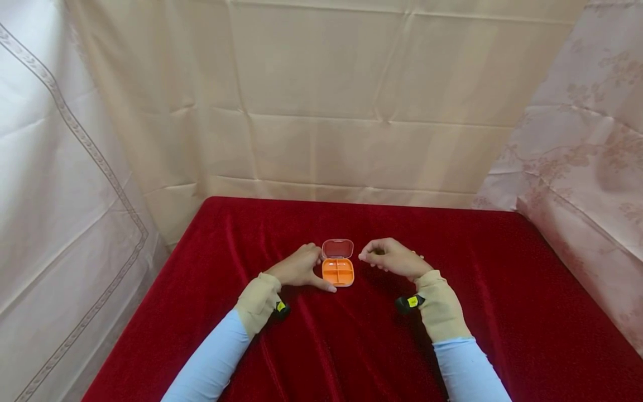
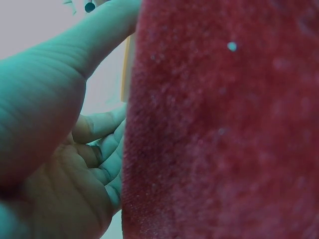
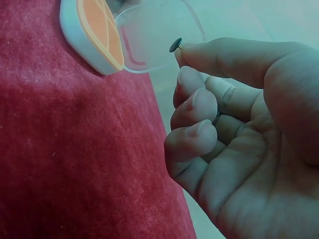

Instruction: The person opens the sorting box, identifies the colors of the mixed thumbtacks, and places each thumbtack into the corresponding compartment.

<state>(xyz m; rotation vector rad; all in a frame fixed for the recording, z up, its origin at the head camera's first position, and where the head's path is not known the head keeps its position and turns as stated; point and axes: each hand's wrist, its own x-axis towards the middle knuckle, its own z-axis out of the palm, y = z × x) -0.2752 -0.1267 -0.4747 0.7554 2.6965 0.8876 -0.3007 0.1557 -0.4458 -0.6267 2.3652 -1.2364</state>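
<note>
An orange pill box [image 1: 338,272] with four-way dividers lies on the red cloth, its clear lid [image 1: 337,248] tipped back. My left hand [image 1: 300,267] steadies it from the left, thumb along the front edge and fingers at the far left side. To the right of the box, my right hand [image 1: 392,258] pinches a small thumbtack [image 3: 175,45] between thumb and forefinger. The tack has a dark round head and a thin pin. In the right wrist view the other fingers [image 3: 192,142] curl in toward the palm, and the tack overlaps the clear lid.
Red velvet cloth [image 1: 241,234] covers the table. A beige curtain [image 1: 321,111] hangs behind its far edge. Patterned white cloth [image 1: 65,195] hangs at the left, flowered cloth [image 1: 588,139] at the right.
</note>
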